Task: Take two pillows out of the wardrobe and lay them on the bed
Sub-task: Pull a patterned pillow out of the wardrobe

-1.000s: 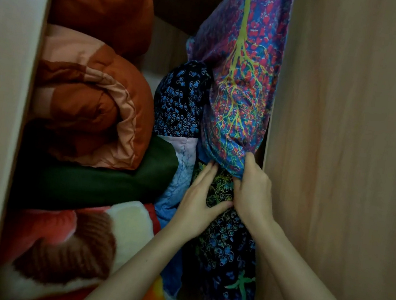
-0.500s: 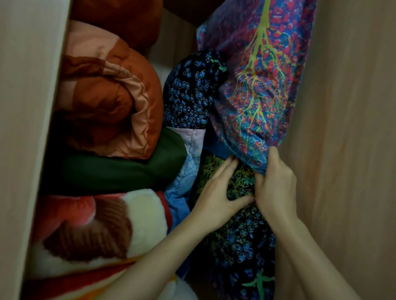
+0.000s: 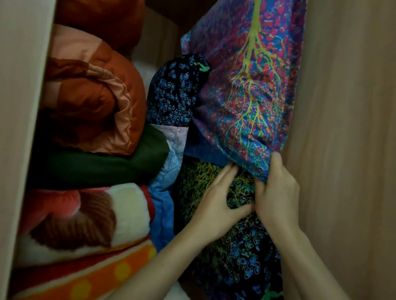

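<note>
Both hands inside the light wood wardrobe point(image 3: 365, 123), right-hand side of the opening. Upper pillow in purple-blue fabric with red flecks and a yellow-green branching print point(image 3: 248, 80) standing upright against the wardrobe's right wall, resting on top of a lower pillow in black fabric with blue, green and yellow print point(image 3: 247, 260). Right hand point(image 3: 277, 195) grip closed on the bottom corner of the upper pillow, thumb up along the fabric, fingers curled under the edge. Left hand point(image 3: 219, 204) grip flat and spread on the lower pillow, fingers straight, thumb stretched toward the right hand, pressing not clutching. Hands just beside each other, thumb close to the right knuckles. Third dark blue-dotted cushion point(image 3: 174, 92) wedged left of the upper pillow. Left stack, top down: rust-orange quilted duvets point(image 3: 90, 87), dark green folded blanket point(image 3: 102, 166), red-white-orange fleece blanket point(image 3: 81, 235). Light blue cloth point(image 3: 164, 196) between stack and pillows.
</note>
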Tool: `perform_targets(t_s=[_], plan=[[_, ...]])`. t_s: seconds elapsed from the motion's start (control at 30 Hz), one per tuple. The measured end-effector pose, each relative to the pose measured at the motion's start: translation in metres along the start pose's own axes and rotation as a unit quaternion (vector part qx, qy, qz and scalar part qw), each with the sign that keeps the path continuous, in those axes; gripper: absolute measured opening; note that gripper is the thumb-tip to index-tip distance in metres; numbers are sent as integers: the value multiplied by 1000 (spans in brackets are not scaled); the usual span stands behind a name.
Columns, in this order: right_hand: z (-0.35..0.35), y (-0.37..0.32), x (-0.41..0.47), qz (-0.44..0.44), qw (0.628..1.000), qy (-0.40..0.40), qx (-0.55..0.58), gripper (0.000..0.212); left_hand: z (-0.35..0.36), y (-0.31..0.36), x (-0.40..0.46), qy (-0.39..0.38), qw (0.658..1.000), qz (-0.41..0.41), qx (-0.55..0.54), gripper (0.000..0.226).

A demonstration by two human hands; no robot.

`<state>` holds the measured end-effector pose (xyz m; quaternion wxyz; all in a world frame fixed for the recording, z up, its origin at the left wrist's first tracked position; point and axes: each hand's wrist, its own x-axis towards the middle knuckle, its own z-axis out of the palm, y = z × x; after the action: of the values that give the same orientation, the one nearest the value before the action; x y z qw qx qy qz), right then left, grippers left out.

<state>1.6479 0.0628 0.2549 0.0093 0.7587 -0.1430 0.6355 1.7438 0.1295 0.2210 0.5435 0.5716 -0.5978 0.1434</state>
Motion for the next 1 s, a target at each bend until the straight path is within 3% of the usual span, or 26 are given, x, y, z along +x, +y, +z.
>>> perform_targets(t_s=[0.4, 1.0], plan=[[-53, 6, -18, -12, 999, 26, 14, 18, 25, 59, -32, 7, 999, -34, -20, 73], [-97, -7, -61, 20, 997, 77, 0, 22, 39, 83, -76, -6, 993, 12, -119, 71]])
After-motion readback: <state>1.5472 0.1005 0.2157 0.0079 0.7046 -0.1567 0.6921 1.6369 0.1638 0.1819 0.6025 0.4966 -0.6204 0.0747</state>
